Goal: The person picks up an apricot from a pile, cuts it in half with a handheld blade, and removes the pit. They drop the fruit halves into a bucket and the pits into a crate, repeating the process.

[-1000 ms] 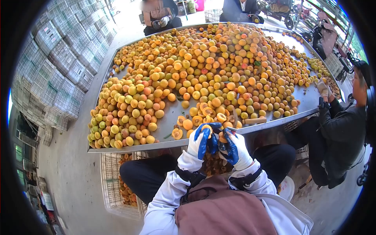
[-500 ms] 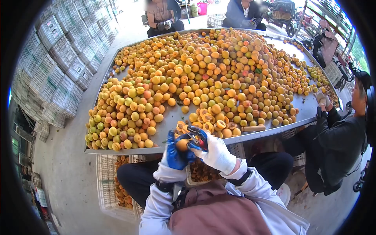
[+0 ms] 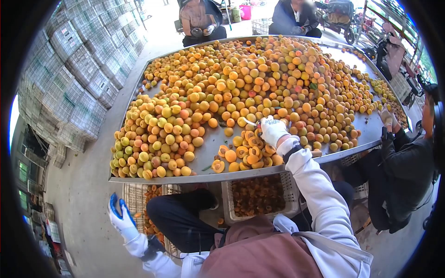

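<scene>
My left hand [image 3: 121,215], in a white glove with blue coating, is out at the lower left beside a crate, its fingers apart. A small orange piece [image 3: 137,215] is just right of it. My right hand [image 3: 273,130], in a white glove, reaches over the metal table [image 3: 208,147] with a small curved knife [image 3: 249,122] in its grip. Below that hand lie cut apricot halves [image 3: 230,156]. Whole apricots [image 3: 157,134] are heaped over much of the table.
A crate of apricot pieces [image 3: 257,197] stands under the table edge, another crate [image 3: 134,197] at its left. Stacked crates [image 3: 69,88] rise at the left. A co-worker [image 3: 398,171] sits at the right; two more people sit across the table.
My hands were together around an apricot at the table's edge. The left has swung out to the lower left and opened; the right has moved forward over the fruit with the knife.
</scene>
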The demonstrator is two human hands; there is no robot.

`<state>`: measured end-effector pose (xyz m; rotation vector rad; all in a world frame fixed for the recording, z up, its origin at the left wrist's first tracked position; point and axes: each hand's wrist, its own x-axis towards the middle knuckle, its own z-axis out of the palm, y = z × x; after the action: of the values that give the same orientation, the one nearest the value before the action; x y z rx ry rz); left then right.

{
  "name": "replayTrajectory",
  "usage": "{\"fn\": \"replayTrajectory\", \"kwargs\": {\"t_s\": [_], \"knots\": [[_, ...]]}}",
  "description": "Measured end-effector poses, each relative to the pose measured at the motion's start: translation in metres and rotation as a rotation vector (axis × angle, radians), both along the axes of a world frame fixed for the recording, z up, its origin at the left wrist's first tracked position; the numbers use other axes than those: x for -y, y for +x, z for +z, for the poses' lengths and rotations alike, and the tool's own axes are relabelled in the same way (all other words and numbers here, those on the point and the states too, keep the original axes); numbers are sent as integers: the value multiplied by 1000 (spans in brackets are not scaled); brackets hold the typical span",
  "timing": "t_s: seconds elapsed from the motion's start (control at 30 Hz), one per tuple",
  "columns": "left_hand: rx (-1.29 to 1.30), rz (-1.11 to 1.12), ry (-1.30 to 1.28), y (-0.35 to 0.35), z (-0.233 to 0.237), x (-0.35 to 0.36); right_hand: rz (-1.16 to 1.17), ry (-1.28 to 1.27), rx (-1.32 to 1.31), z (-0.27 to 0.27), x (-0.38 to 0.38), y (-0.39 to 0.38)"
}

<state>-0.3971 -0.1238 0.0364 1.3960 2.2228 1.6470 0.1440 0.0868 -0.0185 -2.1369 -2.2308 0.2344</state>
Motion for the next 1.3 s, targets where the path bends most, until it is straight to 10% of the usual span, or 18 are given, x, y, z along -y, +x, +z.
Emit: {"fn": "replayTrajectory", "kwargs": {"t_s": [0.3,0.6,0.7,0.77,1.3], "knots": [[1018,-1190,-270,240,-20,-71,91,257,-676,95,102,-45],[1098,-1179,-310,319,-24,-84,158,399,-851,82,160,-57],[1585,-1359,-109,316,-19,-82,3,355,-1125,70,180,-38],[1560,-1430,-121,307,-15,-84,-254,-137,-1446,91,204,-27],[823,-1539,-312,301,30,-77,120,-172,-1039,76,222,-11]]}}
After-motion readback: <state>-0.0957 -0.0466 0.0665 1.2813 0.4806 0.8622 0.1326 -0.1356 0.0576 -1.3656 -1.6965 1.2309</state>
